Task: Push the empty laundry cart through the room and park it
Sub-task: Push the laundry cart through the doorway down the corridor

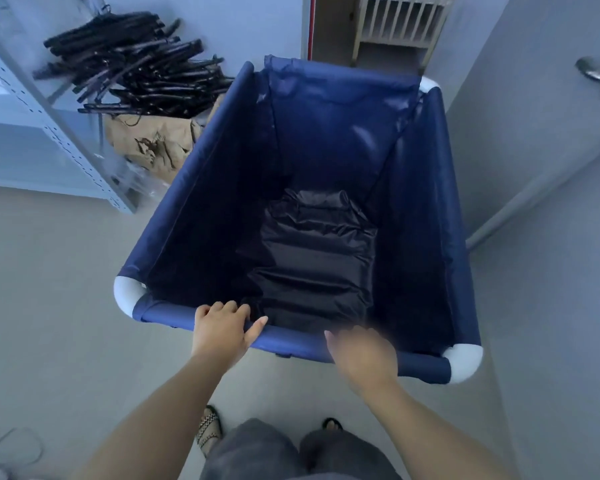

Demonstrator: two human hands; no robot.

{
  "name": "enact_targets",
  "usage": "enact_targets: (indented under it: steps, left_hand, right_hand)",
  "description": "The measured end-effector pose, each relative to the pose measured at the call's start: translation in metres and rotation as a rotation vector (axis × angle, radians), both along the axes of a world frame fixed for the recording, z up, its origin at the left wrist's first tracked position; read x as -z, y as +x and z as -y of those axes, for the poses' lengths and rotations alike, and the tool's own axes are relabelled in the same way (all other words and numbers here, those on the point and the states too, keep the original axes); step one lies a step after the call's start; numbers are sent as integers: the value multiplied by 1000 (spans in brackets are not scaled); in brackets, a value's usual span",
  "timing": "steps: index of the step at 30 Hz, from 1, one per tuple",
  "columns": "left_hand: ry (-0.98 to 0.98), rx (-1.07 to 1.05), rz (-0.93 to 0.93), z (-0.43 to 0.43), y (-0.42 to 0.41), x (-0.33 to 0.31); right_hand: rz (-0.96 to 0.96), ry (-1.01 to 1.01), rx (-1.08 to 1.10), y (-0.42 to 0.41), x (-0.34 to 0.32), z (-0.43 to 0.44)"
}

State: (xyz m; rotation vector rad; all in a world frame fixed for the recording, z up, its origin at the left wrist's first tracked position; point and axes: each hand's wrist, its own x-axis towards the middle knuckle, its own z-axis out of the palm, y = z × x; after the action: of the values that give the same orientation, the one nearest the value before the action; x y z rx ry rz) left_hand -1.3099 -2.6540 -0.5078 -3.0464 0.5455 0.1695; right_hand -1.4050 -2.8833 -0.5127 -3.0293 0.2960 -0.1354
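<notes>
Laundry cart (312,216): blue fabric liner on a white tube frame, standing on the floor (56,271) directly ahead of the person. Only a dark, crumpled layer of fabric shows at the bottom; no laundry seen. Long axis runs away from the person, toward the far wall. Near short rail (291,344) lies crosswise, right in front of both hands.

Left hand (220,329): grip wrapped over the near rail close to the left corner, fingers curled inside the rim, thumb along the rail. Clenched on the rail.

Right hand (362,355): motion-blurred, over the rail right of centre. Fingers look spread; whether it has closed on the rail cannot be told.

Both hands sit at the near end, so the cart extends forward from the grip. Judgement: a push would travel along its long axis, with the left hand steering for now.

Surroundings: door (551,140) with its lever handle just beside the right flank; heap of black hangers (132,71) on a brown paper bag (153,143) near the left front corner; metal shelving (32,126) further left. Slatted wooden frame (400,22) beyond the far rail. Judgement: little room ahead; parking spot probably close.
</notes>
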Motion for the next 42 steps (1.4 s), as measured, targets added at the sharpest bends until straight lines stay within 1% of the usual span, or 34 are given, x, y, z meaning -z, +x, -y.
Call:
enact_targets:
  steps: [3, 7, 12, 17, 19, 25, 29, 32, 34, 37, 40, 42]
  left_hand:
    - [-56, 1, 41, 23, -16, 2]
    - [-108, -75, -9, 53, -39, 3]
    - [-5, -77, -93, 83, -59, -2]
    - [43, 21, -129, 98, -72, -5]
    - [24, 39, -142, 99, -78, -5]
    - [-13, 48, -112, 106, -100, -1]
    - [84, 44, -97, 117, -111, -4]
    - [150, 29, -130, 125, -120, -3]
    - [109, -51, -130, 134, -125, -4]
    - [-13, -172, -138, 148, -132, -5]
    - [-130, -218, -126, 161, -145, -2]
    - [-199, -248, -165, 170, -152, -3]
  right_hand:
    - [23, -16, -67, -8, 2, 30]
    - [77, -9, -87, -19, 5, 62]
    - [126, -2, -89, -34, 3, 93]
    - [38, 30, -84, -50, 0, 110]
    - [-9, 52, -92, -56, -1, 115]
    - [-15, 6, -103, -72, 1, 127]
    - [13, -24, -152, -76, 1, 139]
    - [16, -21, -197, -77, 0, 149]
    - [-4, 9, -241, -80, 0, 160]
    - [-71, 62, -310, -85, 1, 177]
    - [-132, 94, -361, -91, 6, 198]
    - [-158, 106, -400, -96, 4, 213]
